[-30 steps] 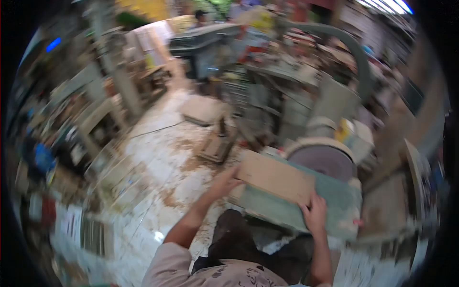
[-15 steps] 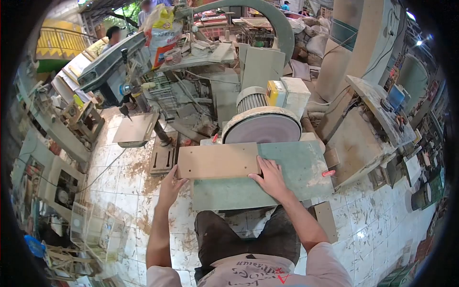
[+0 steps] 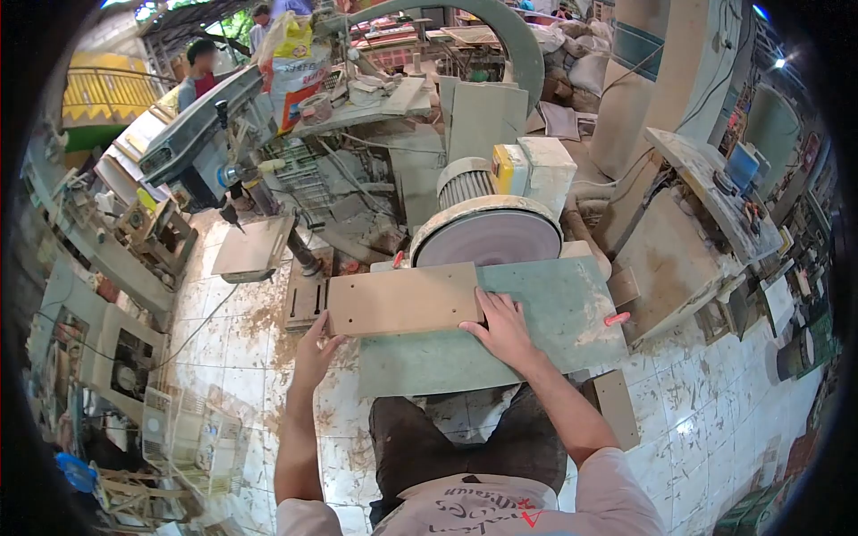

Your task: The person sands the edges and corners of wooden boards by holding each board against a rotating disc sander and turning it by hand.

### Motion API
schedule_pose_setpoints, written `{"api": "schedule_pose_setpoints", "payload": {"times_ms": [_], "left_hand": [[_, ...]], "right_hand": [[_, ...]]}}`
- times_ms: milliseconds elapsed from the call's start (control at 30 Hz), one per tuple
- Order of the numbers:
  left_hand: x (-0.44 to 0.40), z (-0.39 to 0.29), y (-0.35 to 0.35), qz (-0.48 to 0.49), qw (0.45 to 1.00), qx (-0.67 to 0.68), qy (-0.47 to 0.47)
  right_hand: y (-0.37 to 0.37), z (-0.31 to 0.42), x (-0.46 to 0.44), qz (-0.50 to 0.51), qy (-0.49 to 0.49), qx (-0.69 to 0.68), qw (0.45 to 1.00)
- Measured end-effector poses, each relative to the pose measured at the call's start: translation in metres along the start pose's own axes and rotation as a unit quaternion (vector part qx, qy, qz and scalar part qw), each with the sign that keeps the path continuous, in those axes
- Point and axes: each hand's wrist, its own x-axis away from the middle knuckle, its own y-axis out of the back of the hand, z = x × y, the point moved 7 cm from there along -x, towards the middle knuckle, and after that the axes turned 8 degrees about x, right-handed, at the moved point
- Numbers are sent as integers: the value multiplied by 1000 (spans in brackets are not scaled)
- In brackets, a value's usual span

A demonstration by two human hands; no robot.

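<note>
A flat brown board (image 3: 402,300) with small holes near its corners lies on the green work table (image 3: 554,299) of a disc sander. Its far edge is at or close to the sanding disc (image 3: 487,241); I cannot tell whether they touch. My left hand (image 3: 315,350) grips the board's left end, thumb along the near corner. At the right end, my right hand (image 3: 503,327) holds the board's edge, thumb on the near side and fingers over the green surface. Both hands hold the one board between them.
Behind the disc sits the sander's motor (image 3: 466,182). A drill press with a square table (image 3: 255,247) stands to the left. Another holed board (image 3: 614,408) is low by my right leg. A dusty side table (image 3: 715,196) stands at right. Two people are in the background at upper left.
My view has shifted slightly. The board and both hands keep about the same place against the disc, with the board perhaps tilted a little. A person at upper left shows more fully.
</note>
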Motion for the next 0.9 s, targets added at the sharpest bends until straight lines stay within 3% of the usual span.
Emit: {"api": "schedule_pose_setpoints", "payload": {"times_ms": [333, 433, 467, 700, 900], "left_hand": [[-12, 30, 1, 54, 996, 69, 35], [-6, -16, 6, 45, 996, -62, -34], [-7, -15, 6, 45, 995, -87, 1], [-9, -30, -4, 66, 997, -47, -15], [-14, -28, -17, 70, 992, -57, -91]], "right_hand": [[3, 1, 0, -18, -3, -13, 1000], [11, 4, -1, 0, -21, -19, 1000], [11, 3, 0, -11, -16, -22, 1000], [7, -14, 5, -4, -31, -9, 999], [16, -22, 8, 18, -54, -11, 998]]}}
